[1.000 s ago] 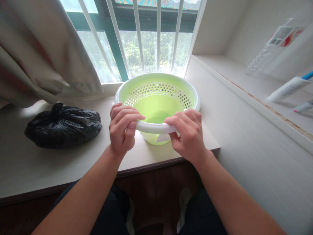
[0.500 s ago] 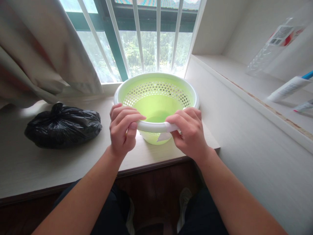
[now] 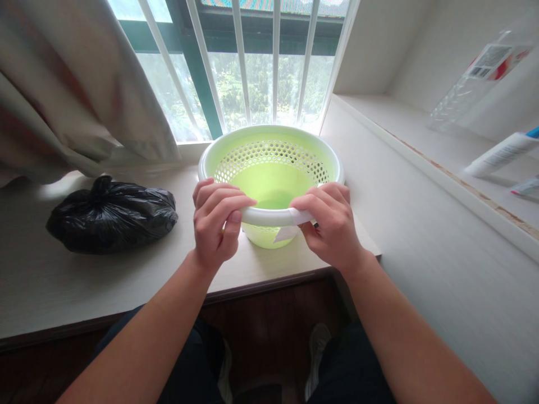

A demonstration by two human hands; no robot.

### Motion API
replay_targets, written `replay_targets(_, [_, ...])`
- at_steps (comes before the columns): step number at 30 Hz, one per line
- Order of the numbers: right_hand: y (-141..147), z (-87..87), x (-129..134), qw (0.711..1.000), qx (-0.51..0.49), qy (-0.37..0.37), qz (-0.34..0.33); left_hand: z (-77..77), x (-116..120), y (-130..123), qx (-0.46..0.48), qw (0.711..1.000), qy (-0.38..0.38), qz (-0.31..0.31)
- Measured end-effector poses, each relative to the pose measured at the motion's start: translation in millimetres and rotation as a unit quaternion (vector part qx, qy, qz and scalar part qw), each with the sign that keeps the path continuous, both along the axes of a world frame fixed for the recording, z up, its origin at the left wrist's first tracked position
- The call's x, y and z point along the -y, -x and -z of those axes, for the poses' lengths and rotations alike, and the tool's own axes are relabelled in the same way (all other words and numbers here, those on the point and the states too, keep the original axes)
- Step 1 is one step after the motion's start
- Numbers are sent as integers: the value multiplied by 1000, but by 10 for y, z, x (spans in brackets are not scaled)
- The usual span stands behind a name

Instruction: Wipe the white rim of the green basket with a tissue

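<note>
Basket is set on the ledge by the window. Its rim is gripped at 2 spots by the curled fingers of the left hand and of the right hand.

The head-worn camera looks forward and down — basket near, window beyond.
</note>
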State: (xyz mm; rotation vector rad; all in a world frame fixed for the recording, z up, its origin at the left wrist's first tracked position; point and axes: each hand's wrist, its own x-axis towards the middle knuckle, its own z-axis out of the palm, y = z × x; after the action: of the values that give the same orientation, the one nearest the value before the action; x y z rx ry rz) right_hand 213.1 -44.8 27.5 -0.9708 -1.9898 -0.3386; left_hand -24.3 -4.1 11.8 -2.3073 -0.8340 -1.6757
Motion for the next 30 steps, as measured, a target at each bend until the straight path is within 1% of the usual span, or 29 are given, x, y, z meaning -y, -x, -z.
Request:
replay_targets(22, [-42, 3, -55, 1000, -1, -7, -11, -10, -6, 6, -16, 1000, 0, -5])
replay_targets(30, [-99, 6, -87, 1000, 12, -8, -18, -28, -10, 3, -26, 1000, 10, 12])
